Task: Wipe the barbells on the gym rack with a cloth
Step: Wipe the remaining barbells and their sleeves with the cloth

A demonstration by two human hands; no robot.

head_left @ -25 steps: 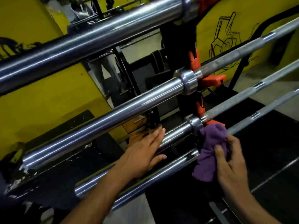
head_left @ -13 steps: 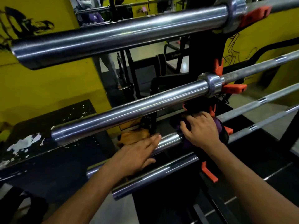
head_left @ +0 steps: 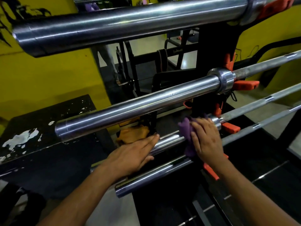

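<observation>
Purple cloth [head_left: 187, 136] in your right hand [head_left: 207, 142] is pressed over the third barbell [head_left: 169, 141] from the top on the gym rack [head_left: 211, 51], just inboard of that bar's steel collar [head_left: 215, 122]. Your right fingers [head_left: 197, 128] lie spread across the cloth and curl over it, holding it against the sleeve. Your left hand [head_left: 132, 154] rests flat on the same chrome sleeve farther toward its free end, fingers straight and together, gripping nothing. Above your hands, two thicker-looking sleeves, the top barbell [head_left: 130, 22] and the second barbell [head_left: 138, 105], run across the view; below them, the lowest barbell [head_left: 153, 176] sits nearest your forearms. Orange pegs [head_left: 244, 84] on the black rack upright carry the bars. An orange cloth [head_left: 133, 133] lies behind the rack, just beyond your left fingertips. Yellow wall [head_left: 48, 75] fills the background on the left.
</observation>
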